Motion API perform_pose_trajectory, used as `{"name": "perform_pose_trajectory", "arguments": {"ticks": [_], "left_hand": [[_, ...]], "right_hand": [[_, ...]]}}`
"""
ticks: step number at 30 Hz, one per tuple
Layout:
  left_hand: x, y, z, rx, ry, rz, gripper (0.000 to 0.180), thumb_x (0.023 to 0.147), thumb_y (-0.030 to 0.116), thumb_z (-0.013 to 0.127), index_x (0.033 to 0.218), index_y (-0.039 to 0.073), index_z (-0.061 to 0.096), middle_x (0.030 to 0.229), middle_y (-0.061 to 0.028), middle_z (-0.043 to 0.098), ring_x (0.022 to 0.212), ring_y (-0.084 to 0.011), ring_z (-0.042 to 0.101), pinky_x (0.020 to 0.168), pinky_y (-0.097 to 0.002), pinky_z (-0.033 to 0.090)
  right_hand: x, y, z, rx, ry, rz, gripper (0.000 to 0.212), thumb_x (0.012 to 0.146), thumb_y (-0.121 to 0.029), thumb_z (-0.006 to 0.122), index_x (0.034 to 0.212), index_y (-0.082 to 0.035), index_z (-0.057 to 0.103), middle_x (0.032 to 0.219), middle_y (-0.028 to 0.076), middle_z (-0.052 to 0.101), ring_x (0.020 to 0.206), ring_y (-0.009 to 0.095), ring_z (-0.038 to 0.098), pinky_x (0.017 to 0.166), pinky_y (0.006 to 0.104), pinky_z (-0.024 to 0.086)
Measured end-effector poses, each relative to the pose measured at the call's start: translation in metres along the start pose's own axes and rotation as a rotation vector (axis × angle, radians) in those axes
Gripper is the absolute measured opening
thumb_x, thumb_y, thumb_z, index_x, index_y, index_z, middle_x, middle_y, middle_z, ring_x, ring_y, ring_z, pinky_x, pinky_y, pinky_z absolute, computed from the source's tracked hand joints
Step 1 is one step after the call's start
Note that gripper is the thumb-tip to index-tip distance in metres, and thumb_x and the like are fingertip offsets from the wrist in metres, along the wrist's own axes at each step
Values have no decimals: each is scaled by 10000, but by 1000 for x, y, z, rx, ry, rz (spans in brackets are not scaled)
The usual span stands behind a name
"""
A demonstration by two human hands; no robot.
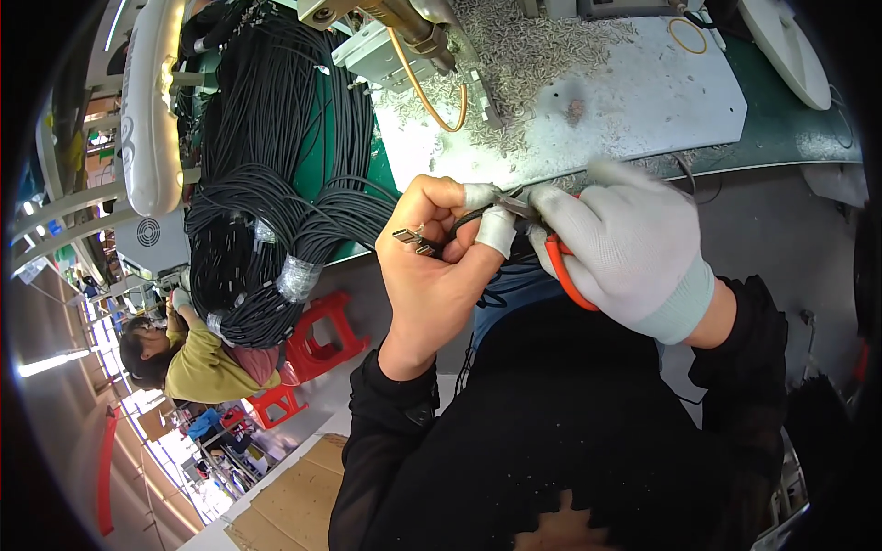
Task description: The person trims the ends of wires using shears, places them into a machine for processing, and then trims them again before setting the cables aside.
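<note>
My left hand point(432, 285), bare apart from white coverings on its thumb and a fingertip, is closed on a thin black cable point(470, 218). Small metal connectors point(413, 241) stick out of its curled fingers on the left side. In a white knitted glove, my right hand point(634, 243) grips pliers with orange-red handles point(568, 275). The metal jaws of the pliers meet the cable end between my left thumb and fingertip; whether they are closed on it I cannot tell. My right fingers are slightly blurred.
A machine head point(413, 32) overhangs the white bench plate point(661, 101), which carries many tiny metal pieces point(560, 46). Bundled black cables point(276, 119) lie to the left. Beyond them are a red stool point(326, 340) and a seated person in a yellow top point(211, 367).
</note>
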State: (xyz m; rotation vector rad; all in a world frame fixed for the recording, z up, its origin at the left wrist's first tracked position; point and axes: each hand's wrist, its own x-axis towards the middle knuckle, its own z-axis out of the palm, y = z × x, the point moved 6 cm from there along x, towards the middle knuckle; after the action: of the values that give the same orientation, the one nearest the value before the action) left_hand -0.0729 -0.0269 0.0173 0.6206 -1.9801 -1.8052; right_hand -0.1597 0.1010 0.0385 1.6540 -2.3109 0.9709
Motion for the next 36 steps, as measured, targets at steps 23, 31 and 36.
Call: {"name": "perform_pose_trajectory", "arguments": {"ticks": [23, 31, 36], "left_hand": [[20, -33, -11, 152, 29, -95, 146, 798, -3, 643, 903, 8, 541, 656, 64, 485, 538, 12, 383, 486, -150, 317], [90, -61, -30, -371, -212, -361, 124, 848, 118, 624, 886, 16, 565, 674, 28, 534, 523, -35, 410, 464, -176, 326], [112, -58, -25, -166, -325, -317, 167, 832, 162, 667, 867, 21, 586, 702, 19, 555, 585, -43, 455, 509, -189, 357]], "right_hand": [[-23, 32, 28, 596, -37, 425, 116, 787, -117, 632, 777, -25, 562, 572, 109, 505, 490, 246, 548, 453, 326, 404], [46, 82, 49, 895, -332, 613, 174, 844, -128, 571, 711, -21, 536, 564, 81, 566, 455, 216, 579, 434, 284, 450], [77, 94, 71, 956, -322, 346, 243, 843, -182, 589, 688, -7, 522, 547, 68, 566, 426, 157, 579, 409, 253, 453]]}}
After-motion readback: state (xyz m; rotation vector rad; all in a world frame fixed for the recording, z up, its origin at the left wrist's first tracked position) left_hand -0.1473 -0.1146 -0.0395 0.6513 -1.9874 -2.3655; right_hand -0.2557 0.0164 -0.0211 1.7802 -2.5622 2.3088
